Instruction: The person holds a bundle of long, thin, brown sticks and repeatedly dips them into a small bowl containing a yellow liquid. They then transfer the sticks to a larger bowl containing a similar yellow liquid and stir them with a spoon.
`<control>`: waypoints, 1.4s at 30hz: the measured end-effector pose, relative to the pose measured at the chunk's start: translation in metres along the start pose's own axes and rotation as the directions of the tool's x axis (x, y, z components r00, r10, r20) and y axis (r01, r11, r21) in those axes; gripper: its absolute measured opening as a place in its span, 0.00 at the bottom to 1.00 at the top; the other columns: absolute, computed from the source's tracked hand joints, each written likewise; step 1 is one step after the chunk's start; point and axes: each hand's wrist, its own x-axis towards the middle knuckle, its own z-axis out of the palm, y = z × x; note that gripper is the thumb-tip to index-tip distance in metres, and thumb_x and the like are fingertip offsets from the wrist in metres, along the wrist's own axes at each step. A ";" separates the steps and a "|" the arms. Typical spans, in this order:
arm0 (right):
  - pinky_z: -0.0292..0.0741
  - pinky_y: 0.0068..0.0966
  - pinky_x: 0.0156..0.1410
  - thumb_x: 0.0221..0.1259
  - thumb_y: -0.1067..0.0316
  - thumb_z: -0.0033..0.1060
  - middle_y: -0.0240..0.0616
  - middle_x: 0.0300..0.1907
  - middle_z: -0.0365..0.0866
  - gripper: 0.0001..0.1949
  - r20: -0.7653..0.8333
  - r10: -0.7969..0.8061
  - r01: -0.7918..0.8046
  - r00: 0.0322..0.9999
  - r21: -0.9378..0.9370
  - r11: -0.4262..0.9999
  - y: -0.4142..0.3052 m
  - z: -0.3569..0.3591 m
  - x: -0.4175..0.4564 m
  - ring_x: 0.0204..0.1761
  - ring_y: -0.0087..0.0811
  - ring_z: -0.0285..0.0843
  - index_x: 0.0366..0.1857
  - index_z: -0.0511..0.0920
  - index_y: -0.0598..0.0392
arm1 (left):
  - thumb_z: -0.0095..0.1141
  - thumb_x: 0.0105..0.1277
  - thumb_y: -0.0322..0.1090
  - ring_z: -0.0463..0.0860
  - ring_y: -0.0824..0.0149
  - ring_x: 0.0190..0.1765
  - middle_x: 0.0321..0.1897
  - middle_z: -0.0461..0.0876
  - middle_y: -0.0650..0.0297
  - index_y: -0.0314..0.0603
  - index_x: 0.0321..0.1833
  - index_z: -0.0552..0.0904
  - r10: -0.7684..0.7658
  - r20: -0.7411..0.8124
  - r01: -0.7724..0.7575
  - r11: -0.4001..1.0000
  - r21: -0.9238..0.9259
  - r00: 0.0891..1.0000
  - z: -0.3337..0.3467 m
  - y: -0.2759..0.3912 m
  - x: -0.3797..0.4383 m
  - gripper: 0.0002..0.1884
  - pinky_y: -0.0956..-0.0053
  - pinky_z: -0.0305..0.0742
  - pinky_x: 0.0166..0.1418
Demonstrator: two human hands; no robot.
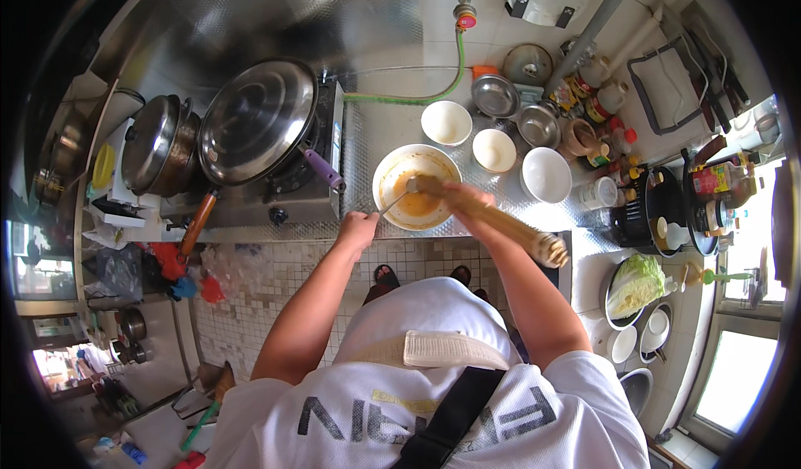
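Observation:
A white bowl (380, 184) with orange-brown liquid (420, 203) and stains on its inner wall stands at the counter's front edge. My left hand (358, 228) grips the thin handle of a metal utensil, probably a spoon (395, 202), that slants into the bowl. In my right hand (466, 205) is a long tan brush (510, 226) of bound plant stems or straw. One end is over the bowl, close to the spoon's tip; the other sticks out towards my right forearm. Whether the brush touches the spoon cannot be told.
White bowls (447, 123) and metal bowls (495, 96) stand behind and right. At left, a lidded wok (260, 121) sits on a gas stove (313, 200), its purple-handled spatula (322, 170) sticking out. Condiment bottles (604, 96) crowd the right corner; a cabbage (637, 286) lies nearer.

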 end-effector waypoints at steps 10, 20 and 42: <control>0.86 0.35 0.52 0.61 0.64 0.73 0.46 0.44 0.90 0.16 -0.053 -0.120 0.118 0.991 -0.052 0.992 -0.012 -0.015 -0.003 0.44 0.45 0.91 0.52 0.86 0.52 | 0.57 0.72 0.42 0.89 0.51 0.35 0.25 0.86 0.48 0.33 0.29 0.86 0.324 -0.028 -0.270 0.832 0.484 0.946 -0.002 0.006 -0.017 0.18 0.57 0.81 0.40; 0.85 0.33 0.54 0.59 0.69 0.74 0.46 0.47 0.89 0.17 0.046 -0.233 0.234 0.971 -0.023 0.972 -0.060 -0.008 -0.015 0.48 0.43 0.90 0.53 0.85 0.54 | 0.52 0.68 0.25 0.86 0.52 0.48 0.40 0.84 0.53 0.36 0.57 0.85 0.834 0.125 -0.508 0.202 0.837 0.538 -0.002 0.010 -0.027 0.17 0.60 0.84 0.50; 0.85 0.34 0.56 0.64 0.71 0.68 0.47 0.53 0.88 0.14 0.137 -0.364 0.372 0.921 -0.041 0.927 -0.025 0.015 -0.025 0.51 0.48 0.89 0.53 0.84 0.58 | 0.58 0.68 0.26 0.82 0.50 0.40 0.32 0.80 0.50 0.34 0.52 0.89 0.790 -0.027 -0.603 0.489 0.630 0.612 0.007 -0.013 -0.009 0.13 0.57 0.79 0.48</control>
